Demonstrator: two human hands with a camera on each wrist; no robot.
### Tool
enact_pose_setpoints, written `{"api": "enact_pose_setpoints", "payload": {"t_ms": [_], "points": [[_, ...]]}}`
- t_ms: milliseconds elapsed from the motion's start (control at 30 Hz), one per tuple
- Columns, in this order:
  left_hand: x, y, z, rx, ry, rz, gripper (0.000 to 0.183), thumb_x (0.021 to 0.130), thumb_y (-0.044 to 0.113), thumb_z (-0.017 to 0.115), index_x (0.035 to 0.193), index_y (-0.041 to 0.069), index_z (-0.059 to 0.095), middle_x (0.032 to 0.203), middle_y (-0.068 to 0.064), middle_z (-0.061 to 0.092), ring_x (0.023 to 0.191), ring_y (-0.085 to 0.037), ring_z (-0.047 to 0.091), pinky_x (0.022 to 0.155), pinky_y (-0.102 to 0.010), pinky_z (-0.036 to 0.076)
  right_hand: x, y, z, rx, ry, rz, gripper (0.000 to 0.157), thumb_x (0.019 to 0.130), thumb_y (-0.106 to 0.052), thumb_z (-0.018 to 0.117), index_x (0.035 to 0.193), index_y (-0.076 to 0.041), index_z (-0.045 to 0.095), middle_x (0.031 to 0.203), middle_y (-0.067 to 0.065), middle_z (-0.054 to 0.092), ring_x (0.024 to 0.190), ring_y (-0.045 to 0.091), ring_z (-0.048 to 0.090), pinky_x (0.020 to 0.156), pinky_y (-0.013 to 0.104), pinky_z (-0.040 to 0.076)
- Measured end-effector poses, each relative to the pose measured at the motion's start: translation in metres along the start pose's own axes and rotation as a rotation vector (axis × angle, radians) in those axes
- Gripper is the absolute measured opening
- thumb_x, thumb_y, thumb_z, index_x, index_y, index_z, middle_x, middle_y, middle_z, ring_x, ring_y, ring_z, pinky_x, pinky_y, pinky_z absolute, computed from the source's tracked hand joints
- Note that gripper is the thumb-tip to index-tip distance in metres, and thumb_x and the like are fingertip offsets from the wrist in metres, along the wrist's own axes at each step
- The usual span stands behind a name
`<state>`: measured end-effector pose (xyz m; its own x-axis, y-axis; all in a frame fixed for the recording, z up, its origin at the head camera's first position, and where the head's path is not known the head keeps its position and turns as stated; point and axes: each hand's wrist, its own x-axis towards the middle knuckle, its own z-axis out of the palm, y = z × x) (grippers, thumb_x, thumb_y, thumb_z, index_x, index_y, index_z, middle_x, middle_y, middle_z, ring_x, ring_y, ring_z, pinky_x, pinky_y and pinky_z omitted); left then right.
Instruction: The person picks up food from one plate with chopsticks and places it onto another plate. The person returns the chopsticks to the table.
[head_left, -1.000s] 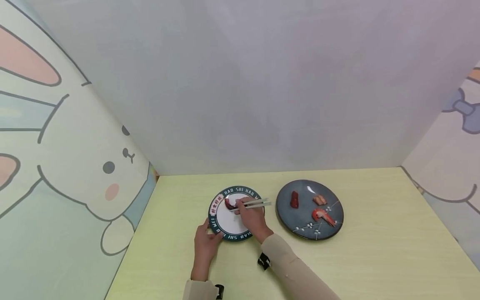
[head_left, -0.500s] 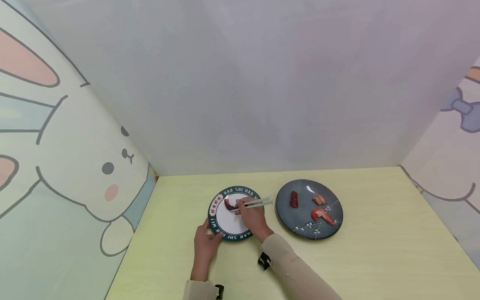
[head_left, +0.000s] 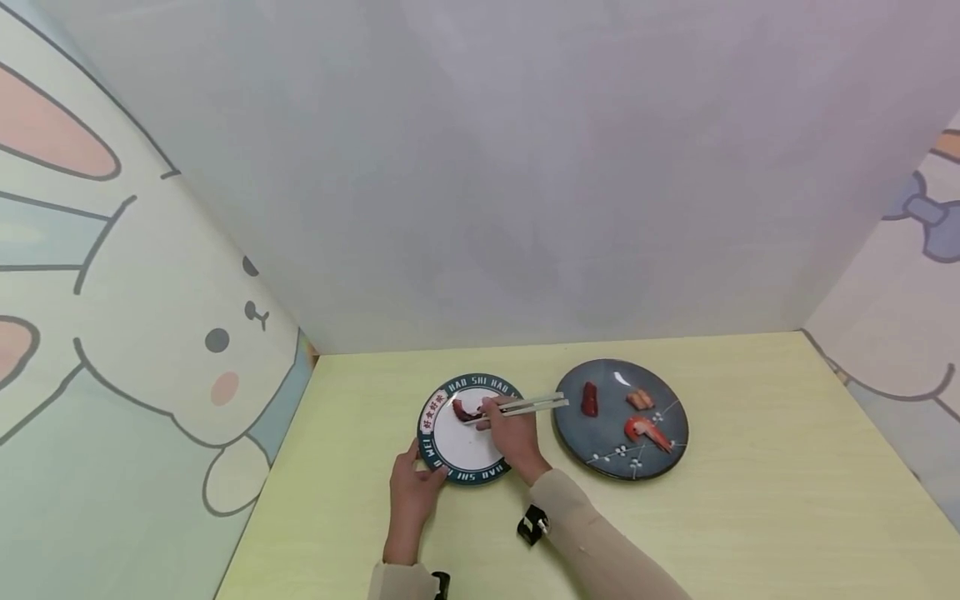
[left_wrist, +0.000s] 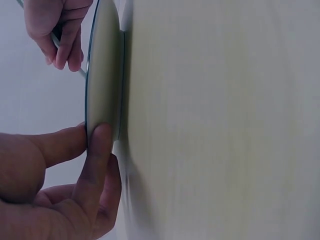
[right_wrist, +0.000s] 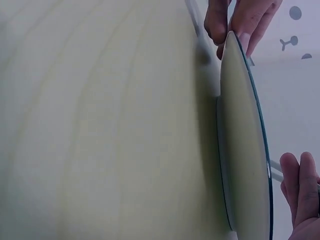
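In the head view a white plate (head_left: 462, 450) with a dark green lettered rim lies on the table. My left hand (head_left: 414, 493) pinches its near left rim; the left wrist view shows the thumb on one face and fingers against the underside. My right hand (head_left: 517, 437) holds a pair of pale chopsticks (head_left: 542, 404) over this plate, their back ends pointing right. Beside the chopstick tips sits a dark red piece of food (head_left: 460, 410). Whether the tips grip it is too small to tell. Both wrist views show the plate edge-on, its top face hidden.
To the right stands a dark blue-grey plate (head_left: 600, 446) with a blossom pattern. On it lie a shrimp (head_left: 647, 433), a dark red piece (head_left: 589, 400) and a small pinkish-brown piece (head_left: 640, 399). A grey wall (head_left: 525, 208) rises behind the pale wooden table (head_left: 750, 467).
My right hand has shifted a little to the right, and the chopsticks' back ends now reach farther right, near the dark plate. The left hand and the plates stay in place.
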<state>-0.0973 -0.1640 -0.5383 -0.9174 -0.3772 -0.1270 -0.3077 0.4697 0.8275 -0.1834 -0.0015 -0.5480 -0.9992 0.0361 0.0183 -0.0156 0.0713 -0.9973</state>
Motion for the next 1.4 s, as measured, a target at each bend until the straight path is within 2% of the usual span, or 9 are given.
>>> {"api": "enact_pose_setpoints", "payload": {"t_ms": [200,433,633,733,867,967,1233,1400], "points": [[-0.001,0.002,-0.001,0.001,0.000,0.014,0.076,0.090,-0.001,0.078,0.153,-0.015,0.040,0.135,-0.029,0.056,0.096,-0.031,0.067,0.077,-0.039,0.056,-0.002,0.003,-0.003,0.042,0.041,0.045,0.023,0.103,-0.012,0.068,0.104,0.008,0.078,0.094,0.019,0.079,0.070,0.021,0.079,0.073,0.027,0.061],[-0.002,0.002,-0.002,0.006,0.000,0.037,0.076,0.089,-0.002,0.079,0.152,-0.018,0.039,0.134,-0.031,0.056,0.095,-0.032,0.069,0.077,-0.041,0.056,-0.005,0.008,-0.008,0.146,0.071,0.061,0.023,0.104,-0.009,0.066,0.105,0.012,0.077,0.096,0.023,0.077,0.072,0.024,0.079,0.075,0.030,0.062],[-0.002,0.002,-0.002,0.011,0.001,0.038,0.076,0.089,-0.002,0.079,0.152,-0.018,0.039,0.134,-0.032,0.056,0.094,-0.032,0.069,0.076,-0.040,0.056,-0.009,0.006,-0.014,0.176,0.085,0.098,0.025,0.105,-0.010,0.064,0.106,0.012,0.076,0.098,0.023,0.077,0.075,0.025,0.080,0.078,0.026,0.061],[-0.003,0.003,-0.003,0.010,0.003,0.033,0.076,0.090,-0.002,0.079,0.152,-0.018,0.039,0.135,-0.031,0.056,0.094,-0.032,0.069,0.076,-0.041,0.056,-0.009,0.005,-0.018,0.193,0.081,0.111,0.027,0.106,-0.011,0.063,0.107,0.013,0.075,0.098,0.024,0.077,0.076,0.024,0.080,0.070,0.022,0.059],[-0.003,0.003,-0.002,0.008,0.003,0.031,0.076,0.090,-0.001,0.079,0.152,-0.018,0.039,0.134,-0.031,0.056,0.095,-0.031,0.069,0.075,-0.040,0.056,-0.009,0.003,-0.022,0.219,0.080,0.127,0.030,0.108,-0.013,0.061,0.108,0.014,0.074,0.096,0.023,0.077,0.076,0.019,0.080,0.067,0.017,0.055],[-0.002,0.002,-0.002,0.009,0.004,0.030,0.076,0.090,-0.001,0.079,0.153,-0.017,0.039,0.134,-0.030,0.056,0.094,-0.031,0.070,0.075,-0.039,0.056,-0.010,0.001,-0.025,0.225,0.090,0.137,0.031,0.108,-0.015,0.061,0.108,0.013,0.073,0.095,0.022,0.077,0.076,0.018,0.080,0.073,0.014,0.054],[0.000,0.001,-0.001,0.009,0.002,0.035,0.076,0.090,-0.001,0.079,0.153,-0.017,0.039,0.134,-0.030,0.056,0.094,-0.031,0.069,0.076,-0.040,0.057,-0.013,0.002,-0.032,0.250,0.122,0.154,0.032,0.108,-0.015,0.061,0.111,0.015,0.072,0.098,0.026,0.076,0.074,0.016,0.079,0.077,0.016,0.056],[-0.001,0.000,-0.001,0.004,0.008,0.036,0.077,0.089,-0.001,0.079,0.153,-0.017,0.039,0.135,-0.030,0.056,0.093,-0.030,0.068,0.074,-0.038,0.056,-0.017,0.005,-0.038,0.301,0.135,0.145,0.034,0.109,-0.015,0.059,0.111,0.018,0.069,0.101,0.030,0.075,0.073,0.016,0.079,0.080,0.023,0.060]]}}
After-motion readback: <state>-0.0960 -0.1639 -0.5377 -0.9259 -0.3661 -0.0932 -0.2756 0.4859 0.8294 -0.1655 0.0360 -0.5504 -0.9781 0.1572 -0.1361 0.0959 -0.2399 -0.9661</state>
